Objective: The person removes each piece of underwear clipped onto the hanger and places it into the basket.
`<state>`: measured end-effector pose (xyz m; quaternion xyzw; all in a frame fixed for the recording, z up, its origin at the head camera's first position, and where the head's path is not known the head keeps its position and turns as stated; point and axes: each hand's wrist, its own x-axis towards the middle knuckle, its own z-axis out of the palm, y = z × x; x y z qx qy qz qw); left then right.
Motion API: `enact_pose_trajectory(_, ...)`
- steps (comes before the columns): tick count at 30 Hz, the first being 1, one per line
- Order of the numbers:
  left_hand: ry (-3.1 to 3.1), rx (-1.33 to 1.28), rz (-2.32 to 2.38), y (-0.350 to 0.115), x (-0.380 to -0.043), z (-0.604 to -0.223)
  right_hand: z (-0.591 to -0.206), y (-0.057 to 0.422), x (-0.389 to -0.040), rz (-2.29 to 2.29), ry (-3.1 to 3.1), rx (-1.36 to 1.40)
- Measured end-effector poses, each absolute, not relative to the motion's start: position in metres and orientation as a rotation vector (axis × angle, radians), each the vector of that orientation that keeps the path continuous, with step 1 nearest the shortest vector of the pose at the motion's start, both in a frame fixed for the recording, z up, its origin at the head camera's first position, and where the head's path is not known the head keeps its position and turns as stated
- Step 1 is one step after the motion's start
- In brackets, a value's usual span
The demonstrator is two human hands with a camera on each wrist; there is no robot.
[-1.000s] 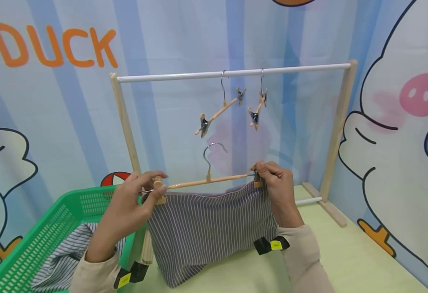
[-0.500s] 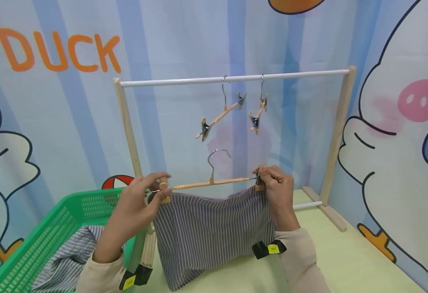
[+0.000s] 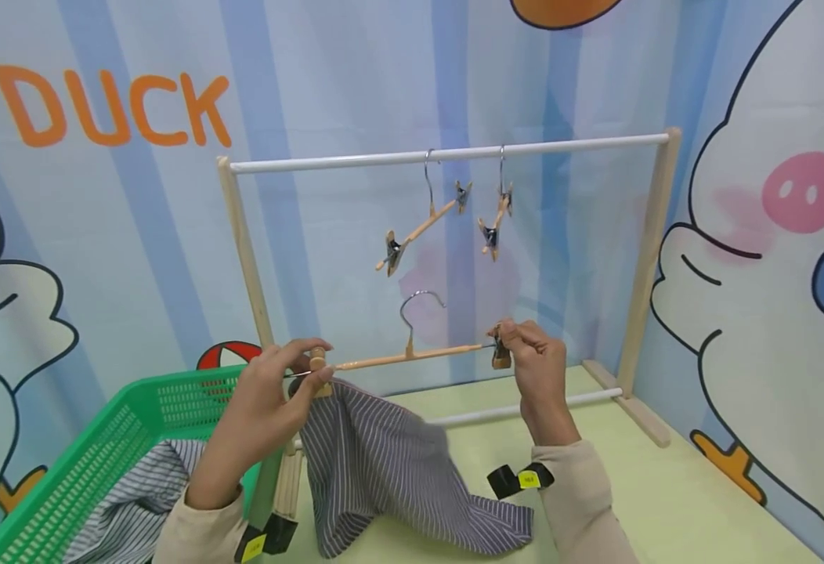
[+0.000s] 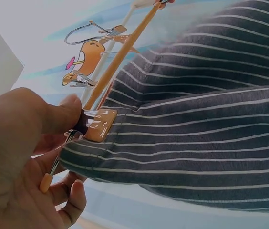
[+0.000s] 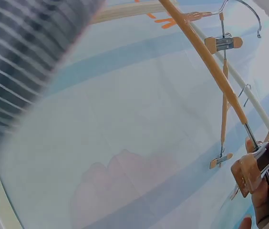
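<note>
I hold a wooden clip hanger (image 3: 412, 357) level in front of the rack. My left hand (image 3: 281, 380) pinches its left clip (image 4: 98, 125), which grips a corner of the grey striped cloth (image 3: 377, 470). My right hand (image 3: 525, 352) pinches the right clip (image 5: 251, 171), which holds no cloth. From the left clip the cloth hangs down and its free side lies on the table. In the right wrist view the cloth (image 5: 25, 57) is a blur at upper left.
A wooden rack with a white rail (image 3: 447, 150) carries two more clip hangers (image 3: 422, 223) (image 3: 496, 219). A green basket (image 3: 81, 462) at the left holds another striped garment (image 3: 137, 501). The yellow-green table (image 3: 666, 501) spreads to the right.
The cloth's right corner has come out of the right clip and dropped to the table. It now hangs from the left clip alone. Both hands stay on the clips.
</note>
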<state>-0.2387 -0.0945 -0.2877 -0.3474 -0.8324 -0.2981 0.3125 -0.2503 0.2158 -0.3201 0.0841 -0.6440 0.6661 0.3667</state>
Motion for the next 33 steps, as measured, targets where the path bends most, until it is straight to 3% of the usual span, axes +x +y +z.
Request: enact_pose_trajectory(33, -2.214, -0.817, -0.945, -0.0900, -0.2386, -0.2900, -0.3161, 0.2213, -0.2467, 1.723, -1.815, 0.312)
